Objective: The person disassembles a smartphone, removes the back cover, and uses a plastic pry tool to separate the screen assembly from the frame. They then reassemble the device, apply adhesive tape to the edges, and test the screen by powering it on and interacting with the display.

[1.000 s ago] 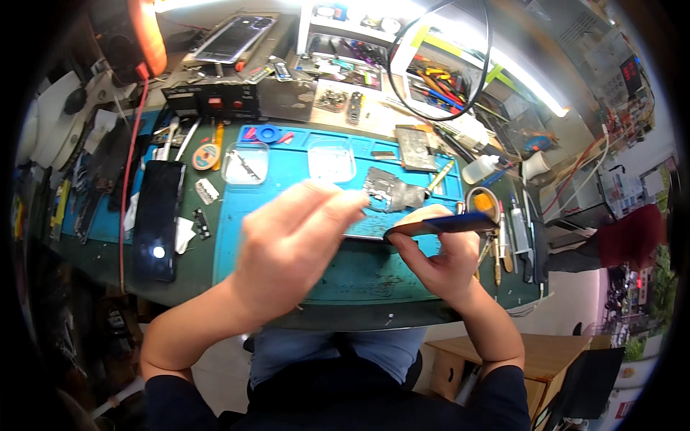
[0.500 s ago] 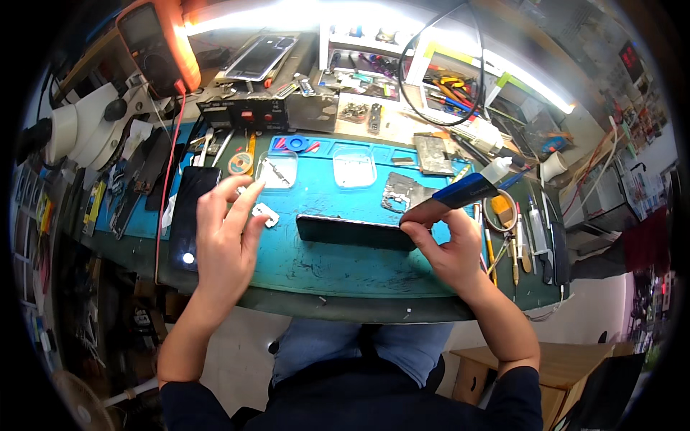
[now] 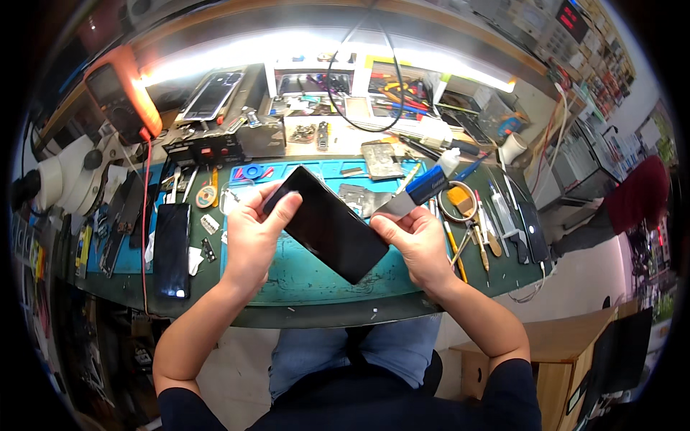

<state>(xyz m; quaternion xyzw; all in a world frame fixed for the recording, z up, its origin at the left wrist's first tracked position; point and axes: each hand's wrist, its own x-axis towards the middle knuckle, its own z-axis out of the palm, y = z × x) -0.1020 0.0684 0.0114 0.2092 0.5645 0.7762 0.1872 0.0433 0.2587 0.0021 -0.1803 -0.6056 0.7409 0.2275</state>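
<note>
I hold a black smartphone [image 3: 327, 228] tilted above the blue work mat [image 3: 302, 281]. My left hand [image 3: 255, 226] is closed on its upper-left end, thumb on the dark face. My right hand [image 3: 417, 248] pinches its right edge and also holds a tool [image 3: 424, 185] with a blue handle and a thin metal blade, the blade lying at the phone's edge. A dark, torn flat piece [image 3: 353, 197] lies behind the phone. At the left a second black phone [image 3: 172, 251] lies flat beside a razor blade [image 3: 209, 224].
Around the mat are a tape ring [image 3: 456, 201], brushes [image 3: 492, 241], an orange multimeter [image 3: 122, 97], a white microscope [image 3: 65, 172], a black power unit [image 3: 208, 147] and tool trays [image 3: 399, 93]. Another person in a maroon top [image 3: 640, 194] stands at the far right.
The phone, earlier low and on edge in my right hand, is now lifted and tilted face up. My left hand, open half a second ago, has closed on it. The view has shifted.
</note>
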